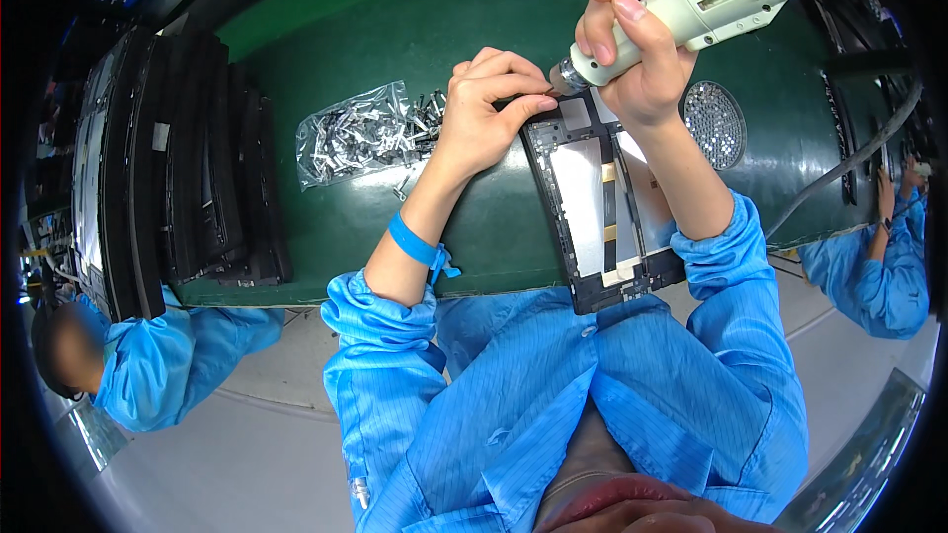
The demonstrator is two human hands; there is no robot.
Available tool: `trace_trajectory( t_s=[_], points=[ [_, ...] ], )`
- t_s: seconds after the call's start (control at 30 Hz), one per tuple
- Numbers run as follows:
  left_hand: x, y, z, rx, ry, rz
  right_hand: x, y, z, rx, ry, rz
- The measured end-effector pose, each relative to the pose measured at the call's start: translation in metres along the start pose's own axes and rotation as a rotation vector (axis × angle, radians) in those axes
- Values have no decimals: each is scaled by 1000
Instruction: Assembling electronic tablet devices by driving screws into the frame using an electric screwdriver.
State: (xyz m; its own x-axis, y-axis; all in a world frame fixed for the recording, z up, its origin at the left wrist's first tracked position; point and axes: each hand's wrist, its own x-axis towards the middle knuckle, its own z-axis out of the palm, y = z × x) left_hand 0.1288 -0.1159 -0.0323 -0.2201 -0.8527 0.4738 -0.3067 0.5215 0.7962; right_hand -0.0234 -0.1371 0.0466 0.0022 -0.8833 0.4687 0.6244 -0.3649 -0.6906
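My right hand [642, 59] is wrapped round a pale green power screwdriver [706, 5], its nose angled down to the left. The nose meets the far left corner of an opened tablet-like device [583, 202], a black frame with silver panels inside. At that same corner my left hand [489, 104] has its thumb and fingertips pinched together, right beside the tool's nose. Anything between those fingertips is too small or hidden to make out. Beside my left wrist lie a clear plastic bag [360, 133] of small silver metal parts and some loose ones.
A round dish [713, 123] of small shiny pieces sits right of the device. Several black panels [183, 153] stand stacked at the left of the green table [444, 266]. A grey cable [849, 163] curves along the right. Co-workers in blue sit at both sides.
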Motion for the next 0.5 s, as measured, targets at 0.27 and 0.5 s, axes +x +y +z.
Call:
trace_trajectory(
  t_s=[0.27, 0.5],
  points=[
    [0, 1, 1, -80, 12, -26, -1, -1, 1, -4, 18, 1],
    [0, 3, 2, -127, 18, -23, -1, -1, 1, 16, 4, 9]
  ],
)
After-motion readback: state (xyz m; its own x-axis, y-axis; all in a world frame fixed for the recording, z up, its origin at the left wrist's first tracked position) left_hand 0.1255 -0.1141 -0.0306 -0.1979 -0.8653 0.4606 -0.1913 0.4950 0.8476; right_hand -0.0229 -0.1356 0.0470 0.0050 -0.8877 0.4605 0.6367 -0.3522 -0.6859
